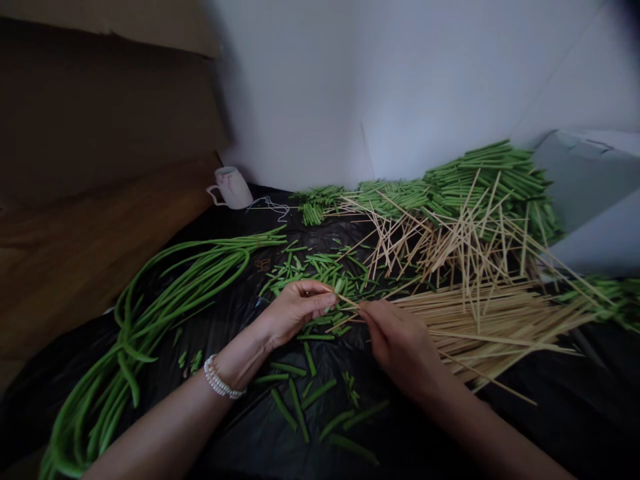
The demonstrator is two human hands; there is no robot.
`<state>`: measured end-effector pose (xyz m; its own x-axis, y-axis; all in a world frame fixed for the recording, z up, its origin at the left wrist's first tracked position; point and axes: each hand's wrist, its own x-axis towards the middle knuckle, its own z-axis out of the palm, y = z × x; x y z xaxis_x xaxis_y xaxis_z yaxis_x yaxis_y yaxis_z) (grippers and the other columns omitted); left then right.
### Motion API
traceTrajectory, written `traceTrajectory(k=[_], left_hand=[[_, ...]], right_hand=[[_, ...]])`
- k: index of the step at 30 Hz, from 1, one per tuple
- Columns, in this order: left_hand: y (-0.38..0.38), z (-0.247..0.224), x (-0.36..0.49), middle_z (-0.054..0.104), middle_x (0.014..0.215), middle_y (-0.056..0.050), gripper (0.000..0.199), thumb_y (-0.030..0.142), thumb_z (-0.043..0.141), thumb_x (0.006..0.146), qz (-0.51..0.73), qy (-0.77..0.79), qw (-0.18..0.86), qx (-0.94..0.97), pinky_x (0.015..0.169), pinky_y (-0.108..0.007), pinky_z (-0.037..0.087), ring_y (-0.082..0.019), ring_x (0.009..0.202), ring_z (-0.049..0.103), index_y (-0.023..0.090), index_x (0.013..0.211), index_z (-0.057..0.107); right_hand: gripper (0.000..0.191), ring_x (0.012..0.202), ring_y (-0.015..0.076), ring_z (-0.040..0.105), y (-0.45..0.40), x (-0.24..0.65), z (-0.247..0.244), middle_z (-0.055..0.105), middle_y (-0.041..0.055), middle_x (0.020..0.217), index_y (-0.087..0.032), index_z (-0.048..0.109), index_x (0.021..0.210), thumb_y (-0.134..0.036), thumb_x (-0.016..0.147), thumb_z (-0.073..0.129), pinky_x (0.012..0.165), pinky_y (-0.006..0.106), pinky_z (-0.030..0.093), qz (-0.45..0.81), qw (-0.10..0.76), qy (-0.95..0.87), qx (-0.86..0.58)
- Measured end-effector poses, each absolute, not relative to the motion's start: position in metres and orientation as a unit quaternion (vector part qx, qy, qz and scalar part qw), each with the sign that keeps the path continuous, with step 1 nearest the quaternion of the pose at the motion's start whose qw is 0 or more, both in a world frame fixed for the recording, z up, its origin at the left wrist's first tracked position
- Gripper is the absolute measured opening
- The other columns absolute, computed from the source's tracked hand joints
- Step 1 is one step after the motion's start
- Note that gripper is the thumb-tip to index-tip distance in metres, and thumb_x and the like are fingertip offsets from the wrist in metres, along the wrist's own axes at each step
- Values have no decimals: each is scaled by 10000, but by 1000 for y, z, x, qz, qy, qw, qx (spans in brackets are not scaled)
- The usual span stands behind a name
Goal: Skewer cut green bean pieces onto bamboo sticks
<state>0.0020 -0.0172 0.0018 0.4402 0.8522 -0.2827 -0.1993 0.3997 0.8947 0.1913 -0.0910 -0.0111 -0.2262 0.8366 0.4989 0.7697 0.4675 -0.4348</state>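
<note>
A thin bamboo skewer (349, 302) spans the small gap between my two hands. My right hand (393, 333) is closed around it, with thumb and forefinger pinched together. The thumb and forefinger of my left hand (300, 308) pinch at the skewer's other end. A light green bean piece shows right by those left fingertips; I cannot tell if it is held too. Cut green bean pieces (316, 267) lie in a loose heap just behind my hands. Longer bean pieces (299, 407) are scattered in front, between my forearms. Beside my right hand spreads a pile of bare skewers (480, 327).
Long uncut beans (165, 300) lie in a bundle at left. Stacked cut beans (485, 180) line the wall, with jumbled skewers (435, 247) before them. A white mug (234, 188) stands back left near some thread (275, 205). Black plastic sheeting (235, 440) covers the surface.
</note>
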Motion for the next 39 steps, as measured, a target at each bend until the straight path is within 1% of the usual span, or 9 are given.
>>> traceTrajectory(k=[9, 15, 21, 26, 28, 31, 34, 36, 39], left_hand=[[-20, 2, 3, 656, 635, -9, 175, 260, 823, 605, 345, 377, 711, 483, 562, -208, 396, -73, 554, 521, 146, 705, 734], [-17, 4, 0, 663, 649, -12, 207, 270, 826, 600, 368, 389, 697, 476, 593, -216, 420, -90, 589, 552, 149, 745, 740], [-20, 5, 2, 667, 651, -9, 175, 255, 819, 613, 356, 371, 697, 501, 608, -211, 428, -87, 596, 557, 149, 727, 738], [-18, 3, 1, 711, 793, -37, 214, 285, 804, 633, 357, 383, 656, 543, 719, -254, 462, -135, 709, 611, 164, 799, 746], [-14, 2, -1, 718, 853, -54, 239, 334, 775, 667, 379, 413, 600, 571, 769, -285, 462, -168, 768, 623, 173, 841, 749], [-8, -3, -4, 705, 885, -68, 229, 380, 688, 757, 407, 452, 434, 665, 861, -325, 431, -207, 859, 612, 198, 878, 755], [-7, -8, -4, 655, 1095, -82, 287, 359, 591, 839, 348, 430, 269, 788, 983, -388, 340, -244, 1072, 533, 260, 1083, 706], [-8, -11, -4, 609, 1212, -81, 320, 356, 557, 863, 285, 404, 210, 843, 1008, -424, 291, -264, 1174, 456, 294, 1159, 663], [-8, -14, -5, 636, 1179, -79, 285, 366, 546, 871, 250, 390, 183, 867, 989, -436, 276, -272, 1170, 451, 284, 1104, 687]], right_hand=[[264, 540, 119, 511, -90, 184, 4, 544, -23, 602, -205, 480, 685, -138, 922, 383, 538, 236, 361, 152, 338, -774, -514], [143, 782, 155, 610, -88, 187, -2, 648, 47, 862, -190, 564, 921, -184, 933, 422, 705, 258, 454, 84, 374, -768, -513], [209, 645, 141, 570, -91, 186, -7, 599, 14, 708, -193, 546, 796, -143, 930, 393, 620, 247, 406, 82, 333, -781, -522], [214, 678, 150, 594, -89, 190, -7, 639, 25, 756, -191, 576, 869, -121, 915, 379, 630, 250, 410, 81, 305, -783, -536], [221, 744, 164, 616, -85, 196, -6, 668, 47, 820, -186, 594, 926, -142, 924, 378, 664, 256, 423, 58, 317, -770, -550], [222, 782, 181, 629, -80, 204, -6, 686, 55, 868, -187, 609, 971, -197, 942, 389, 680, 266, 427, 27, 319, -751, -577], [230, 755, 178, 631, -77, 208, -6, 690, 46, 858, -194, 618, 963, -224, 952, 391, 661, 264, 420, 19, 304, -749, -589], [233, 751, 178, 631, -77, 208, -7, 690, 47, 855, -191, 621, 953, -228, 954, 391, 657, 264, 418, 14, 300, -749, -590], [231, 746, 179, 631, -77, 206, -7, 690, 46, 862, -190, 621, 952, -233, 954, 394, 650, 265, 417, 7, 299, -749, -591]])
